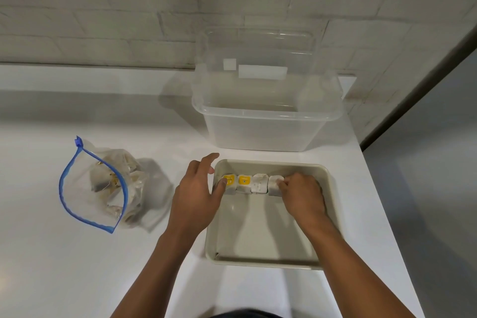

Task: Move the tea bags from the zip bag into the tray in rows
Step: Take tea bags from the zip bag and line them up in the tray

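Four tea bags (pixel 251 184) stand in a row near the far wall of the tray (pixel 333 196), touching one another side by side. The left hand (pixel 197 188) hangs over the tray's left rim with fingers spread and loose, its thumb pressing on the leftmost bag. The right hand (pixel 300 192) sits at the other end, fingers curled down onto the rightmost bag; I think it is pinching the top of that one, though the fingertips hide the contact.

The row looks to be squeezed from both ends, and that is where trouble could start. The bags are soft and stand on edge, so too firm a push may buckle the middle ones or tip them flat. Letting go unevenly could let the end bags flop toward the open floor of the tray.

The zip bag (pixel 95 188) lies well off to the left on the counter (pixel 51 266), mouth open, with many bags inside. Reaching for it across the rim, a wrist might knock the row. The clear tub (pixel 265 121) behind the tray leaves little room to shift it back.
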{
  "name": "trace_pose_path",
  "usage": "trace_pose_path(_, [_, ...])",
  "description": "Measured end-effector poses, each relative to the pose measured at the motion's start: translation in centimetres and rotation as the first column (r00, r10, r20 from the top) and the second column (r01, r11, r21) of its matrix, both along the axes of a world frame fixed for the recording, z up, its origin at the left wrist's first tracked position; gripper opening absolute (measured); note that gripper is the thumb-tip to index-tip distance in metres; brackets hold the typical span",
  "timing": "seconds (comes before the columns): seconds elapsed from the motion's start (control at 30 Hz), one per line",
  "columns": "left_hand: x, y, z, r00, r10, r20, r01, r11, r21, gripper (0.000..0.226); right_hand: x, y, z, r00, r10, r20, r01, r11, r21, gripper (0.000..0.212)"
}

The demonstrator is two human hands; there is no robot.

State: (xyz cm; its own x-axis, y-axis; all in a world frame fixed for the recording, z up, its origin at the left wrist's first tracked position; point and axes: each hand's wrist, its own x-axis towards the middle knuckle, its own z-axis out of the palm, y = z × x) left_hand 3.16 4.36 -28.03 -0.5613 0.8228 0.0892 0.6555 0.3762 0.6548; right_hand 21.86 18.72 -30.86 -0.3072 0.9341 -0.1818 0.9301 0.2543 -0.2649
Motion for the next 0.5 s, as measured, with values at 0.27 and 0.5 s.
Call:
trace_pose_path(0.27, [-0.09, -0.11, -0.08, 1.0, -0.017, 0.009, 0.016, 1.0, 0.026, 0.048, 0.74, -0.26, -0.17, 0.999, -0.026, -0.046, 0.025, 0.999, -0.02, 0.037])
trace_pose_path(0.5, [-0.02, -0.07, -0.01, 1.0, -0.021, -0.007, 0.022, 0.999, 0.027, 0.046, 0.27, 0.03, -0.36, 0.998, -0.018, -0.055, 0.016, 0.999, -0.033, 0.034])
